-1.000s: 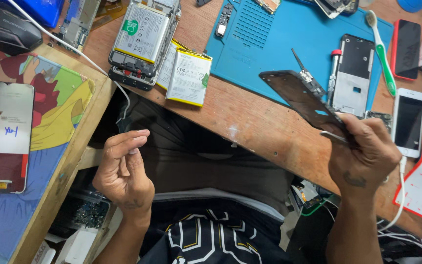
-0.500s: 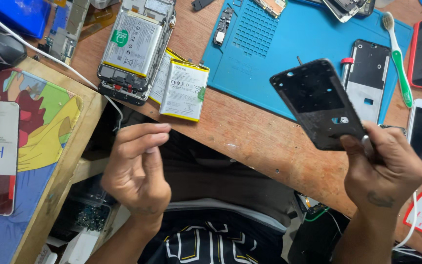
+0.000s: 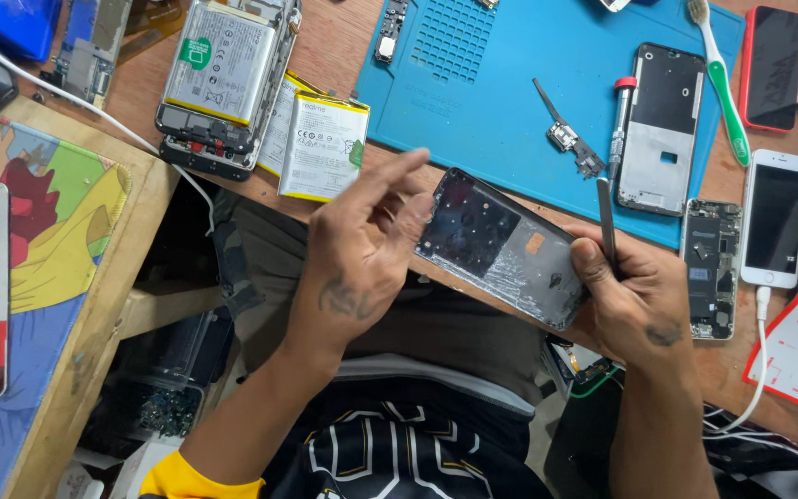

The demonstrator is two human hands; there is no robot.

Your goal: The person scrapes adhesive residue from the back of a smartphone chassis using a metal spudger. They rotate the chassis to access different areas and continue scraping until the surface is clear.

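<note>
One blue mat (image 3: 510, 102) lies on the wooden bench (image 3: 233, 199). Two flat batteries (image 3: 320, 148) lie side by side near an opened phone (image 3: 223, 79). One white phone (image 3: 776, 220) is plugged in on the right, and one red phone (image 3: 773, 65) sits above it. One green toothbrush (image 3: 722, 79) rests on the mat, next to one grey phone frame (image 3: 662, 129).

The right hand (image 3: 634, 296) grips one dark phone screen (image 3: 505, 248) by its lower end, thumb on top, along with a thin metal tool (image 3: 605, 222). The screen is cracked and is held just over the bench edge, tilted. The left hand (image 3: 362, 249) is half open, fingers (image 3: 390, 180) spread. It touches the screen's other end and holds nothing.
</note>
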